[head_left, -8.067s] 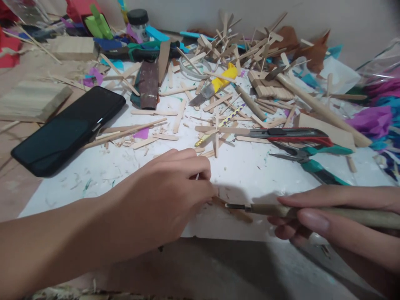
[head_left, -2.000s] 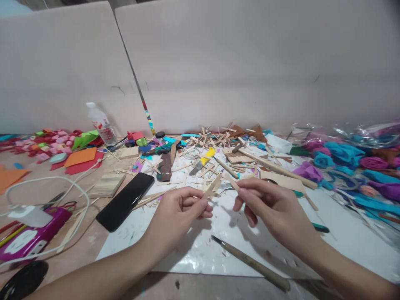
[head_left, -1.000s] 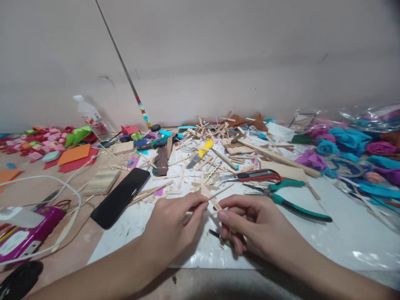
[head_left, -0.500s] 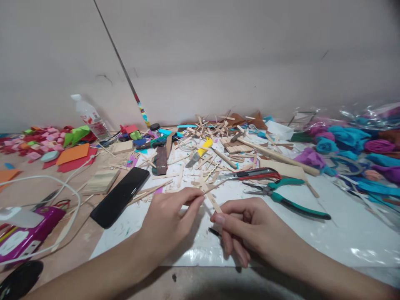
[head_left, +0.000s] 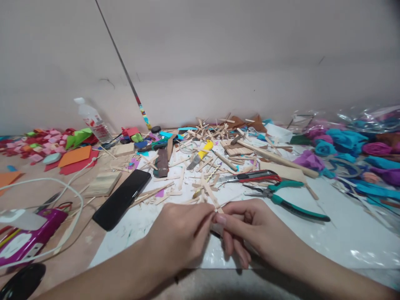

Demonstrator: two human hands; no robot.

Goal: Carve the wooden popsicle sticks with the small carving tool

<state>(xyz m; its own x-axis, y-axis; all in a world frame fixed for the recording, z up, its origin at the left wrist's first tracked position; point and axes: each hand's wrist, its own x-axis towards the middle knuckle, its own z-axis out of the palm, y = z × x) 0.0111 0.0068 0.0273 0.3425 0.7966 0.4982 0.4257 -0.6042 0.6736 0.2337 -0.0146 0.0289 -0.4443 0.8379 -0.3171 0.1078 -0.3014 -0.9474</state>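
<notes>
My right hand (head_left: 250, 229) is closed in a pinch on the near end of a flat wooden craft stick (head_left: 210, 189), which points away over the work sheet. Pinched closed as well, my left hand (head_left: 184, 229) meets it at that end, its fingertips touching or almost touching the right thumb. A thin wooden stick, mostly hidden by the fingers, shows only a short tip at the left fingertips. Beyond the hands lie a red-and-grey utility knife (head_left: 250, 176) and green-handled pliers (head_left: 287, 196) with their jaws apart.
White sheeting (head_left: 353, 237) covers the work surface. Wood scraps surround a yellow-handled blade (head_left: 201, 154) and a hammer (head_left: 275, 156). Leftward are a black phone (head_left: 121, 200), a purple power strip (head_left: 34, 233), a white cable (head_left: 76, 191) and a bottle (head_left: 93, 121). Crepe paper (head_left: 350, 139) lies right.
My left hand has moved right and slightly nearer, bringing the thin stick from the craft stick's middle to its near end. My right hand has stayed almost still.
</notes>
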